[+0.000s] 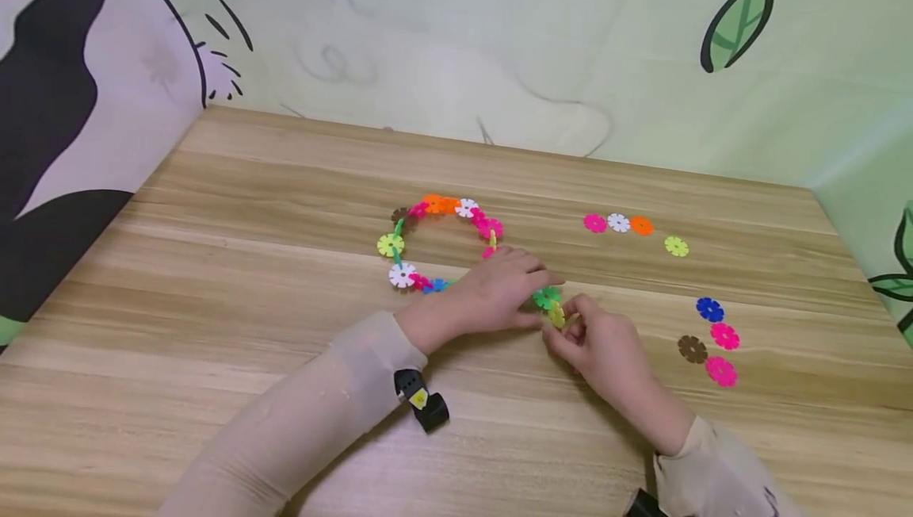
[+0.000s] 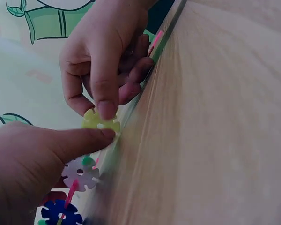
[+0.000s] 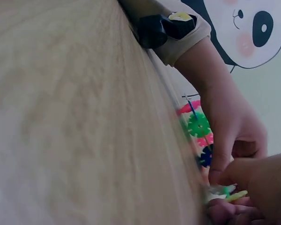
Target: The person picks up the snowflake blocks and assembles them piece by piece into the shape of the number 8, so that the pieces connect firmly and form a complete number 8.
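A ring-shaped chain of colourful notched plastic discs [image 1: 391, 245] lies on the table, partly covered by my left hand [image 1: 492, 295]. The fingers and thumb of that hand hold the chain close to its right end, around a green disc [image 1: 547, 297]. At that end my right hand [image 1: 602, 346] pinches a yellow disc [image 1: 556, 315] between thumb and fingers. In the left wrist view the yellow disc [image 2: 100, 123] stands between both thumbs, beyond a whitish disc [image 2: 82, 174] and a dark blue disc [image 2: 62, 213]. The right wrist view shows a green disc [image 3: 199, 124] behind the left hand.
Loose discs lie flat at the right. A pink disc [image 1: 595, 223], a white disc [image 1: 618, 223], an orange disc [image 1: 641, 226] and a yellow-green disc [image 1: 676, 247] are farther back. Nearer are a blue disc [image 1: 709, 310], a brown disc [image 1: 692, 349] and pink discs [image 1: 722, 371].
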### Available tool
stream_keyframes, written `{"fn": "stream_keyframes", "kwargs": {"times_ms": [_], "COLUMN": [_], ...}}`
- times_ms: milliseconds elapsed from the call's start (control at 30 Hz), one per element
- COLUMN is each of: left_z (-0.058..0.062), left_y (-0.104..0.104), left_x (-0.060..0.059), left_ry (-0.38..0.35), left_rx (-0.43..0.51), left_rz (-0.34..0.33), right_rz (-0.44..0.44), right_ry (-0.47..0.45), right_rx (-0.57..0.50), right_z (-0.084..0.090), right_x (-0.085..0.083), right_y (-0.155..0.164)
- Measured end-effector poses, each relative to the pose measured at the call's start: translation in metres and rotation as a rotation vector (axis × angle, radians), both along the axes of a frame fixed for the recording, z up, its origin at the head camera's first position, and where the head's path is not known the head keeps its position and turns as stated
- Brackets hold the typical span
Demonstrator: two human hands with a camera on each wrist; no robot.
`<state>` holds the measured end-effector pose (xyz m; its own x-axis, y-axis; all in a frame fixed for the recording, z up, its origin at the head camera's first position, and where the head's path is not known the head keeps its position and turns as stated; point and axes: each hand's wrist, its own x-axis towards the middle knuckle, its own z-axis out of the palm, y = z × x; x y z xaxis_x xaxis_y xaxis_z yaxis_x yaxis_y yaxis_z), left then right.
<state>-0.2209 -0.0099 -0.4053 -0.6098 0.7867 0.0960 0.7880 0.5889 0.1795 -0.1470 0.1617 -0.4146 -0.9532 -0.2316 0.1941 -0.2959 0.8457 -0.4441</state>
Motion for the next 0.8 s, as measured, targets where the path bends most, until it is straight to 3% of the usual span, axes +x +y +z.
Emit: {"fn": "stream_keyframes", "kwargs": {"times_ms": [167, 333, 600, 800], "left_z": [-0.001, -0.001, 0.0, 0.005], "left_y": [0.004, 0.007, 0.003, -0.009], "left_x": [0.005, 0.008, 0.004, -0.005], "left_ry": [0.007, 0.026, 0.006, 0.014], "left_rx": [0.06, 0.071, 0.126, 0.209], "left_rz": [-0.056, -0.085, -0.086, -0.053], "right_rz": [0.006, -0.075, -0.163, -0.134], "right_ry": [-0.104, -0.162, -0.288, -0.318], "right_rx": [0.095, 0.207, 0.376, 0.367], "right_z": [0.019, 0.034, 0.033, 0.029], "right_x": [0.004, 0.003, 0.002, -0.001], "right_y": [0.019, 0.064, 0.125, 0.136]}}
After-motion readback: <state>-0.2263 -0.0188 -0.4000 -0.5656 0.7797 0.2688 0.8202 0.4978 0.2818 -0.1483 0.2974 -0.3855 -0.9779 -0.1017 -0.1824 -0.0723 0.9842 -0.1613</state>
